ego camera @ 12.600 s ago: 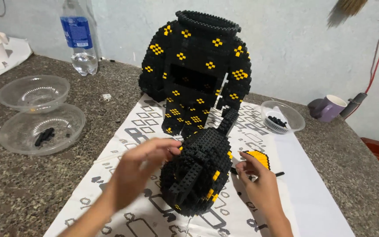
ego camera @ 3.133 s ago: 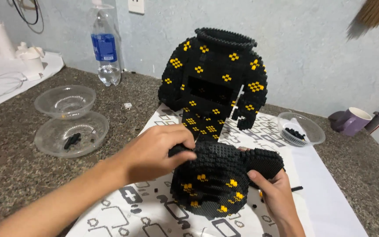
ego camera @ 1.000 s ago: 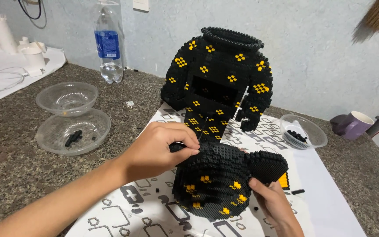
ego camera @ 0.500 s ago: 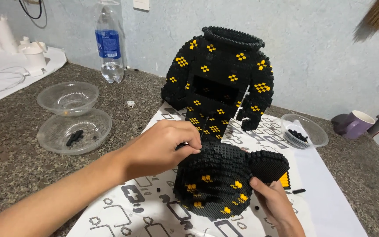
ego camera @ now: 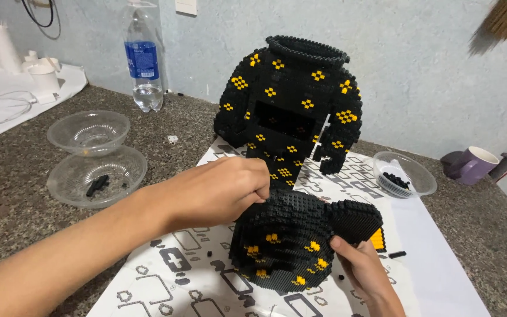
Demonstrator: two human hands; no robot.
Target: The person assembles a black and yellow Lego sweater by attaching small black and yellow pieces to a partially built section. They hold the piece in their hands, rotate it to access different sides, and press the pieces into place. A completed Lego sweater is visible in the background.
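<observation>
A black brick-built head piece (ego camera: 291, 240) with yellow spots lies on the printed instruction sheet (ego camera: 165, 282). My left hand (ego camera: 221, 189) rests with curled fingers on its top left edge. My right hand (ego camera: 362, 271) grips the piece from the lower right, under its blocky ear. Behind stands a tall black brick-built torso (ego camera: 291, 111) with yellow spots, arms and an open collar.
Two clear plastic bowls (ego camera: 98, 167) sit at left, the nearer one holding a few black bricks. A small bowl of black bricks (ego camera: 405, 174) and a purple mug (ego camera: 470, 165) are at right. A water bottle (ego camera: 144, 56) stands at the back. Loose black bricks dot the sheet.
My left hand has stayed on the head piece's top, its fingers curling tighter. My right hand has slid slightly up the piece's right side. The torso has not moved.
</observation>
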